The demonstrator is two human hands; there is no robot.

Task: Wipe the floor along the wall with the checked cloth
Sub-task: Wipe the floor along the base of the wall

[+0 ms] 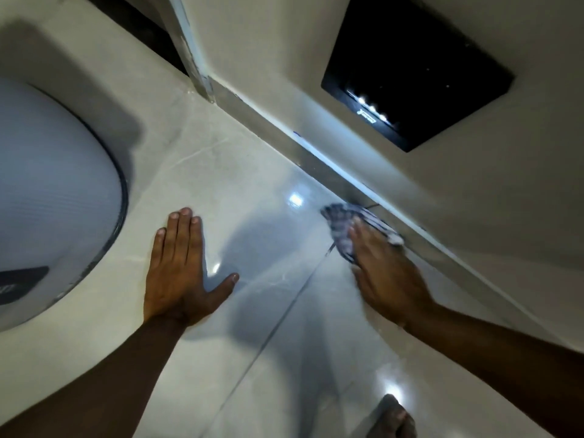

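Note:
The blue-and-white checked cloth (343,221) lies bunched on the glossy tiled floor (259,191), touching the skirting (319,154) at the foot of the wall (442,197). My right hand (385,273) lies flat on top of the cloth, fingers pointing toward the wall, and looks blurred. My left hand (180,270) rests palm down on the floor to the left, fingers spread, with nothing in it.
A large white rounded appliance (53,191) fills the left side. A black panel with small lights (417,71) sits in the wall above the cloth. A door frame corner (192,52) stands at the far end. A bare foot (392,418) shows at the bottom edge.

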